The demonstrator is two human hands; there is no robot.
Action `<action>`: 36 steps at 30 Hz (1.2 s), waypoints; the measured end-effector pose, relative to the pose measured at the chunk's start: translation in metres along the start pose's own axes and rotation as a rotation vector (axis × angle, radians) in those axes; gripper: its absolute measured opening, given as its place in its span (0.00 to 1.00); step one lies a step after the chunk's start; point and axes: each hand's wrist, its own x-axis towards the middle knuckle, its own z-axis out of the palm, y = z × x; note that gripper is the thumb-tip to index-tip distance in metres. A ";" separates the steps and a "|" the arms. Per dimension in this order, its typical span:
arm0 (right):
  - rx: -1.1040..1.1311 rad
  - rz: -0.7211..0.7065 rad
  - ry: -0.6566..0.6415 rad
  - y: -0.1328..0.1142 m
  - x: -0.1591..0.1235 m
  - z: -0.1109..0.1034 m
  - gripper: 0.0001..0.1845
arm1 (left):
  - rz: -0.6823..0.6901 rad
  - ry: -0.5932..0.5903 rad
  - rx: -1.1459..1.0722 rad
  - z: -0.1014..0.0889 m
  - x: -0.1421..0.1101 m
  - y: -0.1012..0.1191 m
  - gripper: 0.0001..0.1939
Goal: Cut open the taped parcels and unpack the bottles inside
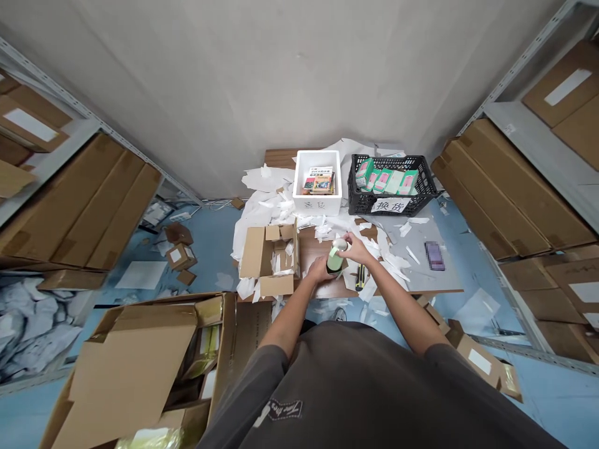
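Note:
A light green bottle (334,260) with a silvery top and a dark base stands tilted over the front of the wooden table (309,244). Around its lower part wraps my left hand (319,270). My right hand (357,249) has its fingers closed at the silvery top; whether a separate lid is between them is too small to tell. Close below my right hand lies a yellow and black utility knife (360,278) among paper scraps. To the left of my hands sits an open cardboard box (276,285) with white wrapping and smaller cartons inside.
Behind stand a white bin (318,204) of books and a black crate (365,202) of green-and-pink boxes. A purple, blurred phone-like item (435,255) lies at right. Torn paper (255,209) covers much of the table. A large carton (131,355) is at lower left; shelves flank both sides.

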 end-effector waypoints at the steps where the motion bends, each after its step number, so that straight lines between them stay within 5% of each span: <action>1: 0.095 0.006 0.016 -0.006 0.002 -0.004 0.32 | 0.005 0.006 -0.008 -0.007 -0.002 0.005 0.67; 4: 0.281 0.013 0.106 -0.022 0.007 -0.010 0.34 | 0.063 0.116 -0.057 -0.033 -0.011 0.032 0.77; 9: 0.482 0.105 0.226 -0.051 0.020 -0.018 0.35 | 0.247 0.210 -0.239 -0.072 -0.023 0.089 0.60; 12: 0.561 0.110 0.159 -0.067 0.024 -0.027 0.36 | 0.251 0.210 -0.350 -0.085 -0.023 0.110 0.58; 17: 0.589 -0.021 -0.158 -0.074 0.015 -0.031 0.58 | 0.246 0.145 -0.608 -0.095 -0.024 0.122 0.63; 23: 0.531 -0.001 0.004 -0.069 0.005 -0.020 0.70 | 0.216 0.202 -0.454 -0.099 -0.034 0.135 0.71; 29: 0.582 0.025 -0.122 -0.073 -0.004 -0.027 0.72 | 0.259 0.115 -0.541 -0.104 -0.037 0.145 0.69; 33: 0.525 -0.013 -0.038 -0.074 -0.009 -0.025 0.75 | 0.248 0.218 -0.450 -0.101 -0.038 0.148 0.69; 36: 0.526 -0.029 -0.072 -0.076 -0.011 -0.022 0.72 | 0.243 0.192 -0.513 -0.098 -0.039 0.149 0.69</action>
